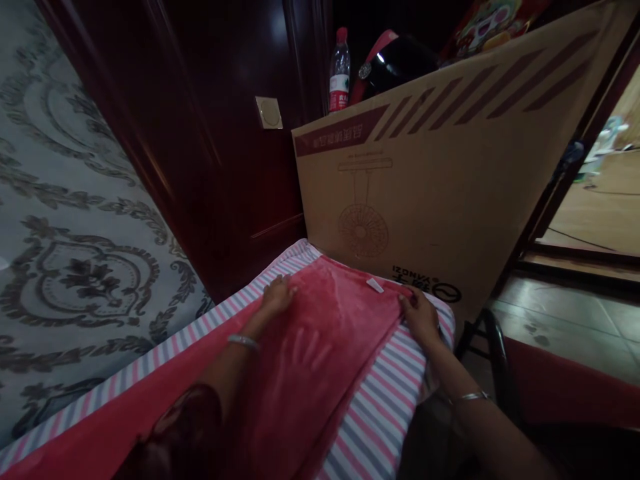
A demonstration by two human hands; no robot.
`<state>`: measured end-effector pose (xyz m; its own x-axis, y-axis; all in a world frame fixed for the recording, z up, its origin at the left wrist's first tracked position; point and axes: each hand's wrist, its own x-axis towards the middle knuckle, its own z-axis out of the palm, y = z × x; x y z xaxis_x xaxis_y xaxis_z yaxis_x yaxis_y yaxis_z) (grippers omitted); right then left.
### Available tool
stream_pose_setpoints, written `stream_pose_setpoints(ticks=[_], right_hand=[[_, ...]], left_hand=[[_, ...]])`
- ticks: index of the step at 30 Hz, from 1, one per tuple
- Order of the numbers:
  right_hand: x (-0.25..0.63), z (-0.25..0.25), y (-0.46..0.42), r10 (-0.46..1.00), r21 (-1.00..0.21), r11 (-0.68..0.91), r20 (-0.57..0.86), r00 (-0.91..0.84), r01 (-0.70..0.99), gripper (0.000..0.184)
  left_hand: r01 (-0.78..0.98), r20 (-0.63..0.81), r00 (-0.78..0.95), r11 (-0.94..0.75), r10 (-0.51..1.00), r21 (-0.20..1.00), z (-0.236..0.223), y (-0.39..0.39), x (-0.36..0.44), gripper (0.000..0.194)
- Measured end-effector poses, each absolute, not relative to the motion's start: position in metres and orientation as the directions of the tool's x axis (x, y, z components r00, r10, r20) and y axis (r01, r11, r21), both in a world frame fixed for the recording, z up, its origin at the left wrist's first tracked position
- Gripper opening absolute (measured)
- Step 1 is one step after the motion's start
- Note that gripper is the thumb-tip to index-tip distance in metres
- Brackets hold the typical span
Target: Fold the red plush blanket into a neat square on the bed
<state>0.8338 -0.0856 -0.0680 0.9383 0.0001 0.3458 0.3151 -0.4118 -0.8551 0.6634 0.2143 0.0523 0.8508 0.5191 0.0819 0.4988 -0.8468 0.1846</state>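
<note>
A red plush cloth (345, 313) lies folded in layers over a blue, pink and white striped cover (385, 387). A white tag (375, 285) sits near its far edge, and a pale handprint marks the pile. At the cloth's far left edge, my left hand (277, 295) has its fingers bent and closed on the fabric; the fingertips are partly hidden. Its wrist wears a bracelet. My right hand (419, 315) pinches the far right corner between thumb and fingers, beside the tag.
A large cardboard box (440, 173) stands right behind the far end. A plastic bottle (339, 73) with a red cap shows above it. Dark red wood panelling (230, 133) and patterned wallpaper (75, 253) border the left. A black metal frame (495, 347) is at right.
</note>
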Motion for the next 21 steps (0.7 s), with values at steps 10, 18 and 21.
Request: stream_pose_setpoints(ticks=[10, 18, 21], right_hand=[[0.832, -0.066, -0.088, 0.043, -0.866, -0.370, 0.347, 0.937, 0.338, 0.052], [0.823, -0.054, -0.089, 0.113, -0.850, -0.402, 0.324, 0.939, 0.342, 0.052], [0.824, -0.054, -0.089, 0.167, -0.846, -0.373, 0.343, 0.924, 0.381, 0.047]], left_hand=[[0.599, -0.026, 0.780, -0.735, 0.625, 0.318, 0.041, 0.254, 0.772, 0.048], [0.565, 0.082, 0.768, -0.733, 0.635, 0.379, 0.029, 0.240, 0.826, 0.026], [0.583, 0.182, 0.715, -0.719, 0.675, 0.378, 0.027, 0.241, 0.830, 0.031]])
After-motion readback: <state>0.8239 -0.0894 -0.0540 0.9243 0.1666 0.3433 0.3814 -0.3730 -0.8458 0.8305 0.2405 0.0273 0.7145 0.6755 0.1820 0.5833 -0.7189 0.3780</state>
